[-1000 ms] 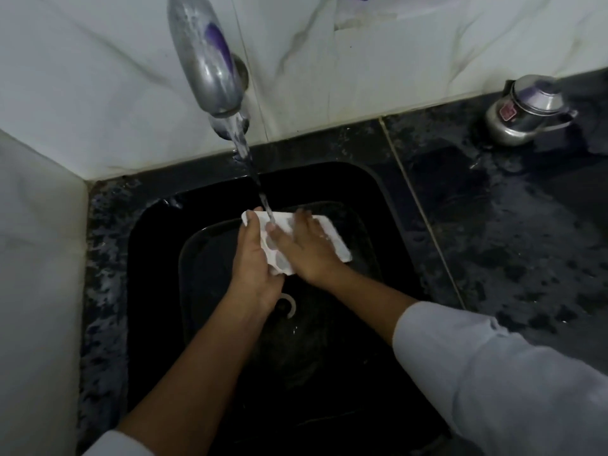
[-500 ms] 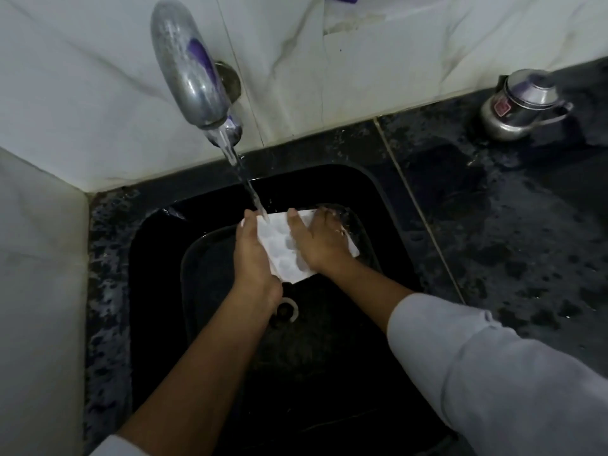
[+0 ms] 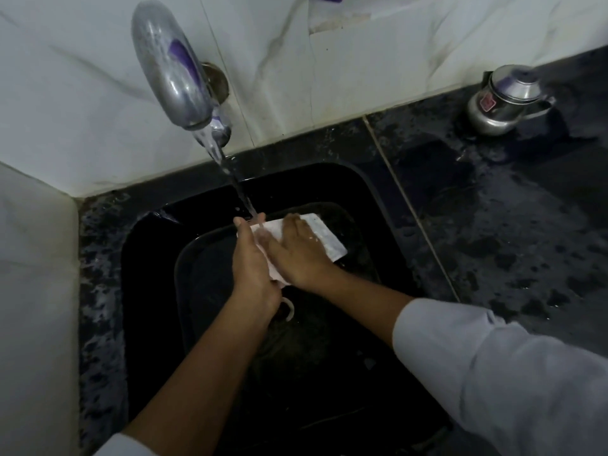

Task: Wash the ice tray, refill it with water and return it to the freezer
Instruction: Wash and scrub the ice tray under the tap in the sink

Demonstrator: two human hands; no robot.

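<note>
You are gripping the left end of the ice tray (image 3: 329,240) with your left hand (image 3: 253,268), thumb on top and fingers curling under, out of sight. Your right hand (image 3: 297,255) is lying flat on the tray, fingers (image 3: 291,227) straight and close together, pointing toward 12 o'clock. The tray is sitting over the sink (image 3: 148,291), toward its 12 o'clock side. Water (image 3: 230,172) from the tap (image 3: 171,67) at 11 o'clock is striking the tray between your hands.

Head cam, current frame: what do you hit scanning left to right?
Tap → left hand → right hand → steel kettle. The ice tray overlaps both hands, so it is left out of the order.
</note>
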